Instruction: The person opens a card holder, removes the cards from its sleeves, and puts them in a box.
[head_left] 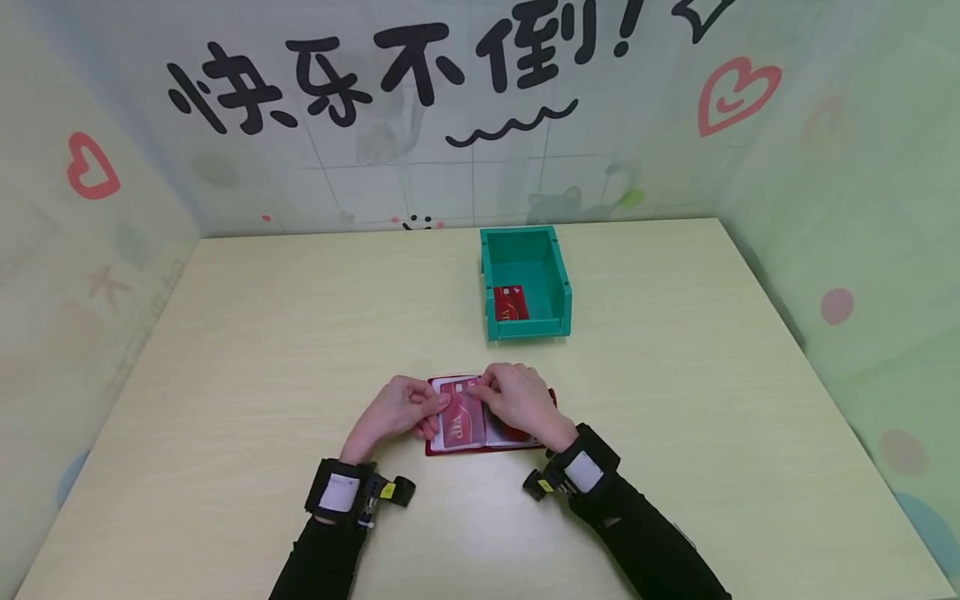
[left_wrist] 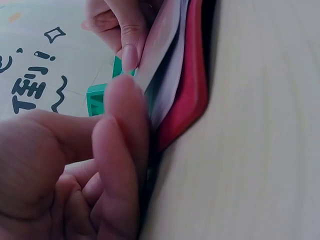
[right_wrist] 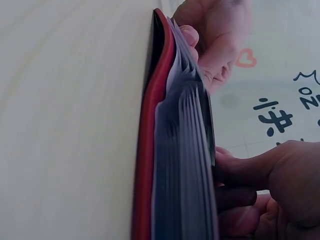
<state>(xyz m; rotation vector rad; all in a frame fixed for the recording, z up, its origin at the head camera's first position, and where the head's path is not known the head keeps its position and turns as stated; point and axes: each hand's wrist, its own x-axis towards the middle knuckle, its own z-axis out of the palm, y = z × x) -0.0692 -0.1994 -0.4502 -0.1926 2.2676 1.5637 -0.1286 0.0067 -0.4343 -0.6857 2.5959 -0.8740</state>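
A red-covered card holder book (head_left: 491,451) lies open on the table, with clear sleeves as pages. In its left page sits a red VIP card (head_left: 461,423); the upper strip looks brighter than the part under the plastic. My left hand (head_left: 405,408) has thumb and finger together at that page's left edge and appears to pinch it. The right hand (head_left: 519,398) reaches over the right page, its fingertips at the card's upper right corner. In the left wrist view the top page (left_wrist: 159,47) is lifted off the leaf below. Many page edges (right_wrist: 187,150) fan out in the right wrist view.
Behind the book stands a teal open-front bin (head_left: 531,329) holding another red card (head_left: 511,303). The pale wooden table (head_left: 300,333) extends on both sides. Printed panels (head_left: 405,183) enclose the back and sides.
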